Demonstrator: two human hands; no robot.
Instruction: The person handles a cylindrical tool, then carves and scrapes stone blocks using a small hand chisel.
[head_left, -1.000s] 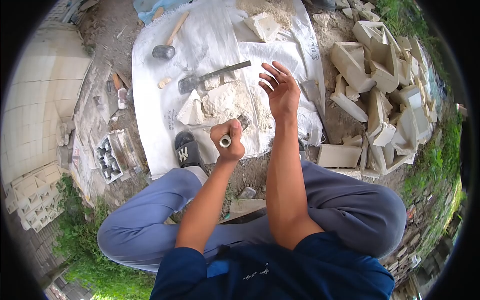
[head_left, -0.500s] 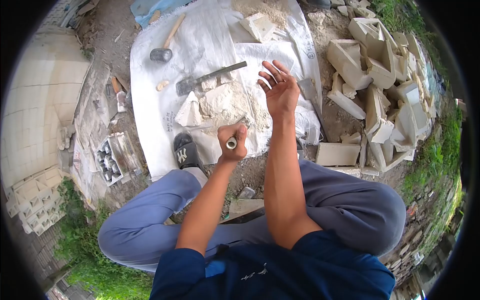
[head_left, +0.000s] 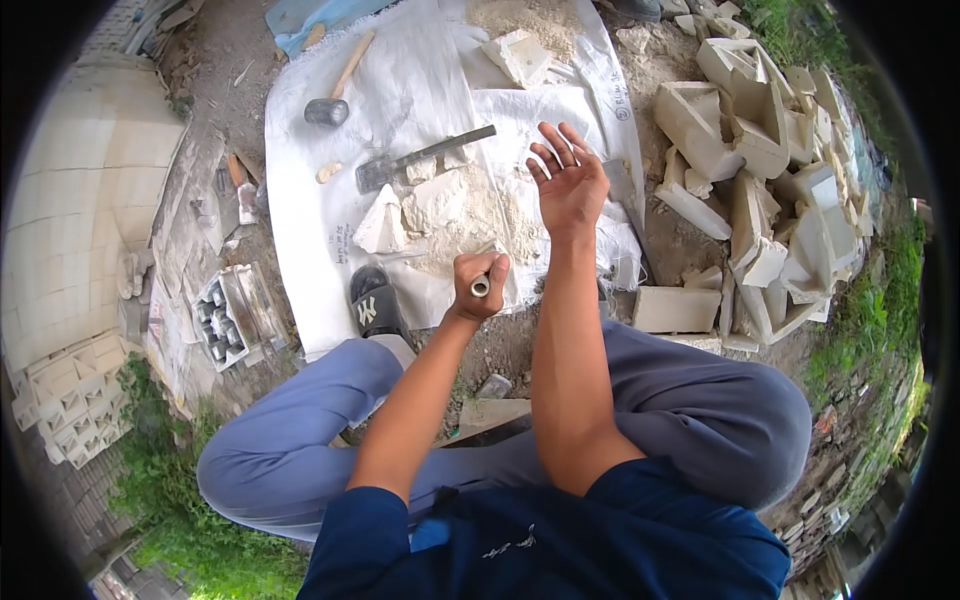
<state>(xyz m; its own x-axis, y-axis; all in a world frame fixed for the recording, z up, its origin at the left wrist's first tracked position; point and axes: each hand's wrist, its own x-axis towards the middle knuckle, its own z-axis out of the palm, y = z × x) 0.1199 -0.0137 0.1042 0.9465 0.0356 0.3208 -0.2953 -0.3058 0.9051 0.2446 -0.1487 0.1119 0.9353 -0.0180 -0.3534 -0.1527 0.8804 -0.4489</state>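
My left hand (head_left: 478,284) is wrapped around a tube-handled tool (head_left: 481,286), whose hollow round end faces me. Its far end is mostly hidden behind the fist, over pale powder. Palm up and fingers spread, my right hand (head_left: 572,190) is raised over the right part of the white sheet (head_left: 305,220) and holds nothing. Ahead of my left hand lie broken cream-coloured chunks (head_left: 436,200) in crumbs. Just beyond them rests a hammer (head_left: 376,174) with a dark head and a long flat grey handle. A black-headed mallet (head_left: 327,111) with a wooden handle lies farther off at the left.
Broken cream block pieces (head_left: 760,150) are heaped at the right. A hollow broken block (head_left: 518,57) sits at the sheet's far side. A long flat metal tool (head_left: 627,190) lies along its right edge. At the left are a tray of grey pieces (head_left: 220,322) and a wooden-handled tool (head_left: 241,187).
My left hand has moved a little to the right with the tool in its grip. My right hand has shifted slightly right, still spread. The view has shifted slightly.
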